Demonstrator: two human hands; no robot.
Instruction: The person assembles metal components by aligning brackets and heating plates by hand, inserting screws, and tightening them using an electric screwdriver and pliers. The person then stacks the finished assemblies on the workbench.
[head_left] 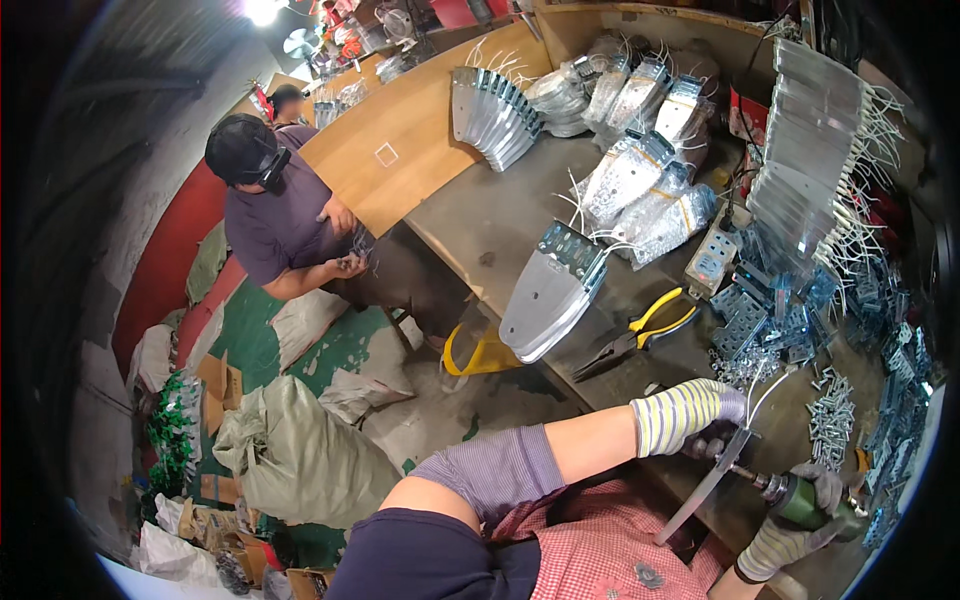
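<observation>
My left hand (700, 418), in a striped glove with a grey palm, grips the upper end of a flat grey panel (703, 490) seen nearly edge-on. Two white wires (765, 388) rise from that end. My right hand (785, 540), gloved alike, is closed around a green power screwdriver (800, 503). The tool's bit points left and reaches the panel just below my left fingers; whether a screw sits at its tip is too small to tell. Close to my hands lie a heap of silver screws (831, 420) and a pile of small metal hardware (745, 368).
Yellow-handled pliers (665, 318) and a stack of grey panels (553, 290) lie on the bench (470, 235). Behind are bagged panels (640, 180), a power strip (711, 258), a tall panel stack (810, 150) and blue-grey brackets (740, 318). A co-worker (285, 215) handles thin wires beyond a wooden board (400, 140).
</observation>
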